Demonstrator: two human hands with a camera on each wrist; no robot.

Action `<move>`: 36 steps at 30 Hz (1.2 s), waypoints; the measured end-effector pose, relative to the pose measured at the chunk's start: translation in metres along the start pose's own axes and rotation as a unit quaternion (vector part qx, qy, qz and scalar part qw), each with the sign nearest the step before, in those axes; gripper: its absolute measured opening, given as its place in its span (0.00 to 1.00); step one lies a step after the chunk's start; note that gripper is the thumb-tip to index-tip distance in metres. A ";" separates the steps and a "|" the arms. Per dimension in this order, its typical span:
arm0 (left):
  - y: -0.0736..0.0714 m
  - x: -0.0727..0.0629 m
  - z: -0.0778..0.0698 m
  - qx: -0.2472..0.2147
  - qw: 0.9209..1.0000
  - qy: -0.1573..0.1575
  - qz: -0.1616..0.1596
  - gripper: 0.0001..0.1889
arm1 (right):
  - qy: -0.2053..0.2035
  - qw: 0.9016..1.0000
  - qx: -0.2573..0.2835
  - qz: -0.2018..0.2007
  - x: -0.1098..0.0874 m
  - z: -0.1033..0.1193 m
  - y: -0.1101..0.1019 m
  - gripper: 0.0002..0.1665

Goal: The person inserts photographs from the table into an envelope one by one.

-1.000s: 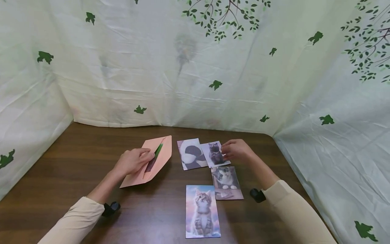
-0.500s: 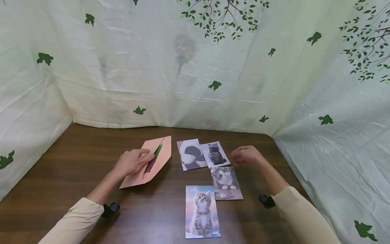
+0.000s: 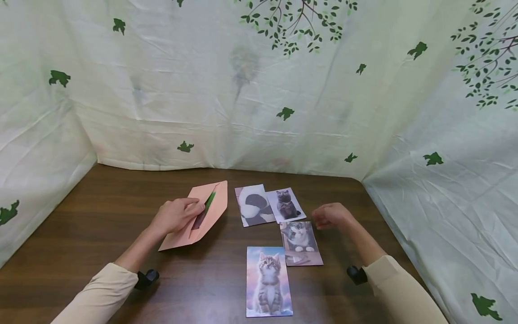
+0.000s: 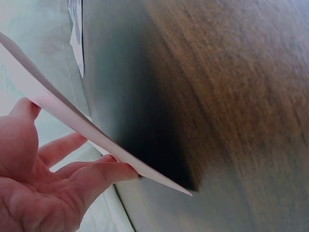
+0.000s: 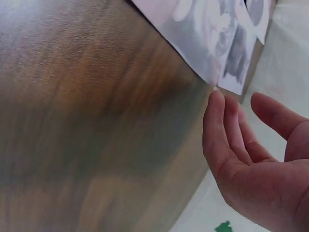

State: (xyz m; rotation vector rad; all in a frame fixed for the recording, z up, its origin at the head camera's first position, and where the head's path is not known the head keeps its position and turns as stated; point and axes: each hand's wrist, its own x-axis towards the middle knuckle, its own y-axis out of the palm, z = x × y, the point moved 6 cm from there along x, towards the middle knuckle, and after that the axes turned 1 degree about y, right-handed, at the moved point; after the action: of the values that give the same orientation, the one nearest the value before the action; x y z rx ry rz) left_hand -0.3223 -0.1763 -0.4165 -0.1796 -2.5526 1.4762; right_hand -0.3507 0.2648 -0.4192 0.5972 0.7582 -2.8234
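A pink envelope (image 3: 218, 204) is tilted at the left of the table, and my left hand (image 3: 178, 213) grips it. In the left wrist view, my left hand (image 4: 58, 179) holds the envelope (image 4: 72, 118) by thumb and fingers, its edge raised off the wood. A green and dark strip (image 3: 209, 201) shows in the envelope's opening; what it belongs to is hidden. My right hand (image 3: 333, 217) hovers right of the grey cat card (image 3: 286, 204) and holds nothing. In the right wrist view my right hand (image 5: 251, 154) has loosely bent fingers.
A card of a kitten peering over an edge (image 3: 299, 243) lies below the grey cat card. Left of that lies a black-and-white picture card (image 3: 252, 207). A blue-pink kitten card (image 3: 269, 281) is nearest. Behind the brown table (image 3: 133, 189) hangs a leaf-print cloth (image 3: 182, 90).
My right hand has drawn back to the right, off the grey cat card that it was touching or close over. My left hand and the envelope have stayed in place.
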 end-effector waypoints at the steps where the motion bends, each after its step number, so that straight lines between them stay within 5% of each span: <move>1: 0.000 0.000 0.000 -0.001 1.000 -0.001 0.000 0.28 | 0.002 1.000 0.001 0.001 0.001 -0.002 0.000 0.21; 36: -0.001 0.000 -0.001 -0.001 1.000 -0.004 0.001 0.27 | 0.042 0.999 0.009 0.010 0.010 -0.023 0.012 0.16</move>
State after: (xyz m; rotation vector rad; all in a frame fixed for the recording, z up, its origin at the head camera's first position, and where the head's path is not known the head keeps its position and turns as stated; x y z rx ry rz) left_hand -0.3217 -0.1759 -0.4151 -0.1754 -2.5603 1.4790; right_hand -0.3494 0.2658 -0.4466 0.7259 0.7377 -2.8047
